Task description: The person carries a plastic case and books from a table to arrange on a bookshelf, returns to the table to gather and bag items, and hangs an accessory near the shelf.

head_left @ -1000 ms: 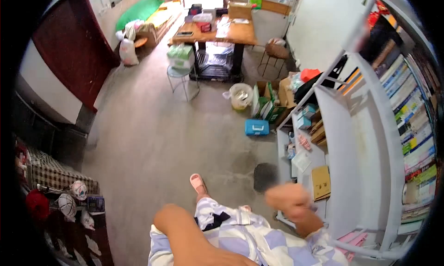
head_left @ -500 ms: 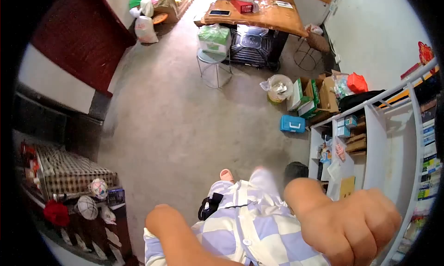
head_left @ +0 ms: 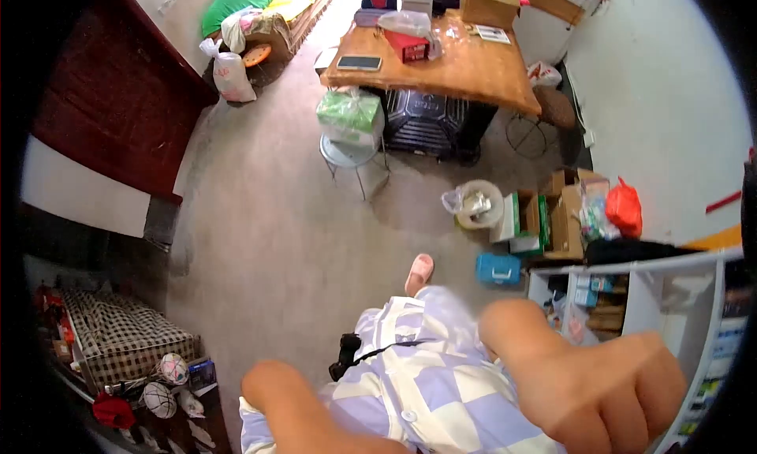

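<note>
My right hand [head_left: 611, 391] is large and near at the lower right, its fingers curled in; whatever is inside them, if anything, is hidden. It appears over the white shelf unit [head_left: 650, 296]. Of my left side only the bent arm [head_left: 296, 407] shows, running down past the bottom edge, with the hand out of sight. Between the arms is checked lilac and white clothing [head_left: 441, 375], with a black strap and clip [head_left: 345, 355] at the waist. One foot in a pink slipper [head_left: 420, 272] is on the grey floor.
Ahead stands a wooden table [head_left: 473, 71] with a phone [head_left: 359, 63] and a red box [head_left: 406, 47]. A stool [head_left: 347, 153] bears a green and white package [head_left: 349, 119]. Right of centre are a bin [head_left: 479, 205], cartons [head_left: 552, 217] and a blue case [head_left: 497, 269]. Balls [head_left: 160, 399] lie lower left.
The table and stool look larger and nearer than a second ago. My right hand came up from the shelf side, closer to the camera; its fingers stay curled. My left hand left the bottom edge.
</note>
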A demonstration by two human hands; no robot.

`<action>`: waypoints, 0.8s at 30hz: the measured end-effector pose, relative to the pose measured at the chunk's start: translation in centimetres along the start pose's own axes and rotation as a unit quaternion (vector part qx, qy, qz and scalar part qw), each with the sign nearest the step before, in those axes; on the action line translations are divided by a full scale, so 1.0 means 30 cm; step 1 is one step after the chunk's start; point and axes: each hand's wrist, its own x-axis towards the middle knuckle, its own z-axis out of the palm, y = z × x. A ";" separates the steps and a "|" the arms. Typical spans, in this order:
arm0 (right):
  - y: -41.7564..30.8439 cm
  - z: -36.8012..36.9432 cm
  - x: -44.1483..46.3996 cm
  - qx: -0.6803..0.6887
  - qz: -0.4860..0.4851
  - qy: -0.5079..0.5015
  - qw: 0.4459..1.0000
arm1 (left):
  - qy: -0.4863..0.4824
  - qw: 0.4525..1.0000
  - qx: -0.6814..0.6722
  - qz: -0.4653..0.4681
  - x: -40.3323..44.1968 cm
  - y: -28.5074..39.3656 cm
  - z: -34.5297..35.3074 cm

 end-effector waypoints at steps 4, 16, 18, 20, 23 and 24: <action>-0.142 -0.216 0.108 0.032 0.027 0.031 0.999 | -0.040 0.994 0.072 -0.072 0.165 0.124 -0.282; -0.343 -0.828 0.327 0.000 0.069 0.086 0.994 | 0.289 0.944 0.147 0.055 0.348 0.397 -1.007; -0.345 -0.937 0.374 -0.017 0.072 0.080 0.994 | 0.299 0.934 0.179 0.076 0.394 0.451 -1.155; -0.347 -1.054 0.409 -0.034 0.074 0.045 0.996 | 0.318 0.923 0.196 0.096 0.440 0.504 -1.281; -0.378 -1.203 0.386 -0.157 0.029 0.055 0.986 | 0.338 0.908 0.219 0.113 0.468 0.563 -1.440; -0.421 -1.276 0.357 -0.200 0.070 0.051 0.976 | 0.348 0.901 0.228 0.119 0.462 0.577 -1.477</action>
